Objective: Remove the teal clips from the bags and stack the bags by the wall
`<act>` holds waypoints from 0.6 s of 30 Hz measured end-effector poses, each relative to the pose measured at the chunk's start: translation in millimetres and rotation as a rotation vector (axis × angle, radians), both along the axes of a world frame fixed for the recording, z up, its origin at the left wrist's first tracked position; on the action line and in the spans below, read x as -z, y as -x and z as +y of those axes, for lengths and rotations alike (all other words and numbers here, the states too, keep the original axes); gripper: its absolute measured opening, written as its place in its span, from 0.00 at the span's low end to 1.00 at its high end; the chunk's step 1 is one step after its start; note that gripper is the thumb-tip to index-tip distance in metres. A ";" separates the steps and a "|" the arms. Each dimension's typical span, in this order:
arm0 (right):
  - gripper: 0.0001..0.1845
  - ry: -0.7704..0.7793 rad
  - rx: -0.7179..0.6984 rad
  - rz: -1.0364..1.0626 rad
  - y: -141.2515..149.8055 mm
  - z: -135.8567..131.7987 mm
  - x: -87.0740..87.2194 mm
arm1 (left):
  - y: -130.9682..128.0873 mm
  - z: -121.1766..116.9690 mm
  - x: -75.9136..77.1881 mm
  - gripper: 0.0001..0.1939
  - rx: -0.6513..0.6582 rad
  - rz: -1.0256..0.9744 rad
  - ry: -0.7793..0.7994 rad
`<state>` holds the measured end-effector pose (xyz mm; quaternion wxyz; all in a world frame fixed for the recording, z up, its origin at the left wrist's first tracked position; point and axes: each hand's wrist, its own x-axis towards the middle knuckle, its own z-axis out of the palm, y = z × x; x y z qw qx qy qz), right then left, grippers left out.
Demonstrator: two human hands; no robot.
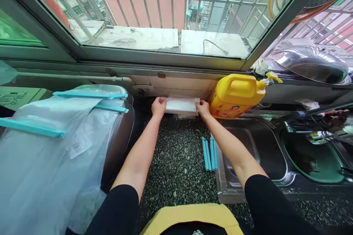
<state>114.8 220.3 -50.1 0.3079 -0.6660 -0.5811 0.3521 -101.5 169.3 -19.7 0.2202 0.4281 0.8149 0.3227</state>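
Both arms reach forward over a dark speckled counter (176,161). My left hand (158,107) grips the left end of a flat white plastic packet (182,105) that rests against the tiled back wall. My right hand (203,108) grips its right end. Fingers of both hands curl round the packet's edges. A yellow detergent jug (236,95) with a pump top stands right beside my right hand. Several light blue clip sticks (209,153) lie on the counter under my right forearm, at the sink's edge.
Large clear plastic bags (52,154) closed with blue clip sticks (91,94) fill the left side over a steel pot. A steel sink (256,147) and a green basin (311,158) sit right. A steel lid (311,62) rests on the sill. A barred window is ahead.
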 end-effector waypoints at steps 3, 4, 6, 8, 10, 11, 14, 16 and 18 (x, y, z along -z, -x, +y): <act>0.14 0.035 -0.015 -0.129 4.9 13.7 10.7 | 1.2 11.2 13.8 0.18 -0.010 0.107 0.083; 0.14 0.049 -0.016 -0.142 5.9 16.4 13.9 | 1.7 13.0 18.6 0.18 -0.005 0.132 0.101; 0.15 0.076 -0.021 -0.185 7.1 19.5 19.1 | 2.9 14.4 27.2 0.19 0.003 0.160 0.120; 0.16 0.097 -0.028 -0.228 7.6 20.6 21.7 | 3.8 13.4 33.0 0.21 0.005 0.158 0.125; 0.17 0.115 -0.043 -0.268 7.6 20.1 20.6 | 2.6 11.3 33.9 0.24 -0.006 0.139 0.111; 0.17 0.119 -0.051 -0.286 7.5 19.2 18.4 | 0.5 10.1 31.9 0.25 -0.023 0.128 0.089; 0.19 0.098 -0.085 -0.330 8.7 14.4 4.4 | -10.4 4.8 14.3 0.25 -0.103 0.071 -0.056; 0.19 0.060 -0.115 -0.346 12.4 9.2 -10.5 | -17.0 -3.2 -6.3 0.24 -0.166 0.006 -0.227; 0.18 0.015 -0.152 -0.348 20.1 2.6 -28.6 | -17.8 -18.4 -30.0 0.23 -0.218 -0.041 -0.416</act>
